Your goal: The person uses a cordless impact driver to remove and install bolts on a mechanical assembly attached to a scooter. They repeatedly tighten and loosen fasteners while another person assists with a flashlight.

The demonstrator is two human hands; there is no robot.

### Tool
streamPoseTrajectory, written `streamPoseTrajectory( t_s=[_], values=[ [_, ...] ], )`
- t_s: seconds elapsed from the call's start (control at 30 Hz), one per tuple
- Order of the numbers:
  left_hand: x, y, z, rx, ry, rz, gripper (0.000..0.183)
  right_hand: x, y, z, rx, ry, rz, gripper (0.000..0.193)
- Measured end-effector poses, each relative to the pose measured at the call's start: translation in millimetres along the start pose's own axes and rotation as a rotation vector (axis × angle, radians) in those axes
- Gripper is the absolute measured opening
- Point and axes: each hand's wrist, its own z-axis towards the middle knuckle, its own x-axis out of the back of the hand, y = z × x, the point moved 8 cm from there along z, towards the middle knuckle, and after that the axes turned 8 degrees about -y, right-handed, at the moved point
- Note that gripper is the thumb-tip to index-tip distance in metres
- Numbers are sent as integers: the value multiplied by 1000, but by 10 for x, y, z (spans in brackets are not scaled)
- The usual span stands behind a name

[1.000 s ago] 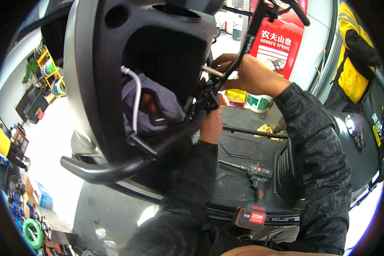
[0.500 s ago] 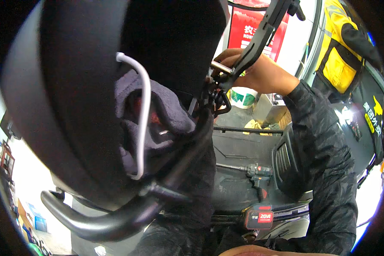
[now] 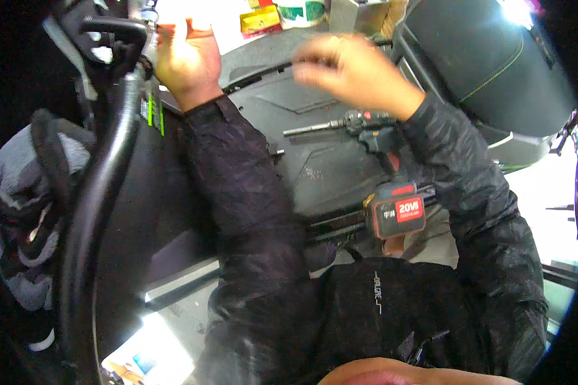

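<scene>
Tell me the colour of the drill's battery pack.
Red and black, seen in the head view: battery pack on the drill.

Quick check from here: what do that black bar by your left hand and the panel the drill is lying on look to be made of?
The black bar looks like painted or coated metal tube: round, with a long glossy highlight. The panel under the drill looks like moulded matte plastic, dull dark grey with pressed ridges. Left hand is at the bar's top end.

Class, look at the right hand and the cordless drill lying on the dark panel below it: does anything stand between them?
Nothing visible does. The right hand is blurred, open and above the cordless drill, which lies on the dark panel. Only open space separates them; the left hand is off to the side.
</scene>
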Motion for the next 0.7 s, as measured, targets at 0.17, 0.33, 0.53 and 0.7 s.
streamPoseTrajectory(
  t_s=[0.17, 0.33, 0.53, 0.7],
  values=[
    [-147, 26, -9, -10, -100, 38, 7, -1350, -192, -499, -20, -429, 27, 33],
    [-98, 66, 71, 7, -24, 30, 13, -1562, -317, -161, -89, -469, -102, 23],
    [-117, -41, 158, 166, -201, -68, 28, -1774, 49, -587, -153, -620, 57, 32],
    [-88, 58, 161, 103, -158, 5, 27, -1986, -239, -405, 39, -518, 40, 40]
  ],
)
